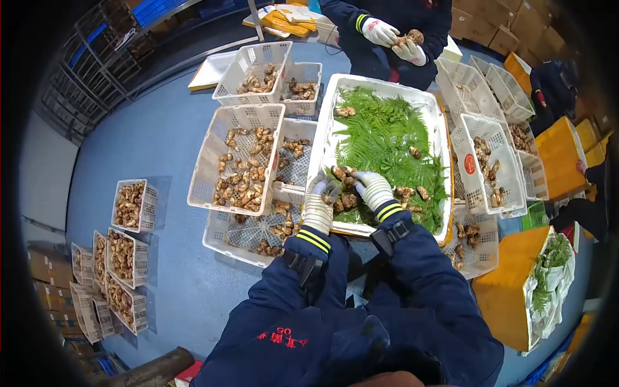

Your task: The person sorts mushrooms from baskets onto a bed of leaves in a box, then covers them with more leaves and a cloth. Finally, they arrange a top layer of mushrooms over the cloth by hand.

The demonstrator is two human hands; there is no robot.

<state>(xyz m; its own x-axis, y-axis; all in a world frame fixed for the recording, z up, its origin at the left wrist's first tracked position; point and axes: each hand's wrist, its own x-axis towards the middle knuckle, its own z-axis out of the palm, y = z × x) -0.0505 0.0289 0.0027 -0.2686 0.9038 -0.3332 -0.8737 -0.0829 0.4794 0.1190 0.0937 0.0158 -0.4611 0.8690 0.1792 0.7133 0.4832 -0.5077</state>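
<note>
My left hand (320,201), in a striped knit glove, is closed around a mushroom at the near left corner of the white foam box (327,122). Beside it my right hand (374,189), gloved the same way, has its fingers closed on a brown mushroom (346,175). Fingers partly cover both mushrooms. Green fern fronds (387,132) line the box. Just below my hands lies a clump of mushrooms (347,202), and more mushrooms (405,193) lie to the right of my right hand.
White plastic crates of mushrooms (236,116) stand to the left, and others (485,126) to the right. Across the box a co-worker's gloved hands (394,42) hold a mushroom. An orange-sided foam box with ferns (509,277) is at lower right. Filled crates (134,182) sit on the blue floor.
</note>
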